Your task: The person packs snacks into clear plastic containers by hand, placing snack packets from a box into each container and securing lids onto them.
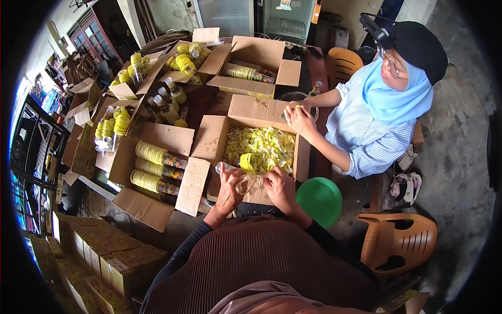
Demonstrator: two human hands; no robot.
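My left hand point(229, 187) is closed round a clear bottle point(221, 168) at the near edge of an open carton point(212, 137). My right hand point(279, 184) has its fingers pressed together at clear plastic point(253, 183) between the two hands. A bundle of yellow rings point(246, 161) shows just above that plastic. Many small yellow-and-clear packets point(261, 144) fill the carton beyond my hands. Left of it, another carton point(144, 206) holds several bottles point(151, 154) stacked with yellow rings, lying on their sides.
A co-worker point(361, 115) sits at the right, both hands near a round container point(294, 97). A green round lid or basin point(319, 201) is beside my right arm. More cartons point(258, 49) with ringed bottles stand behind; an orange chair point(400, 240) is at right, closed boxes point(130, 267) lower left.
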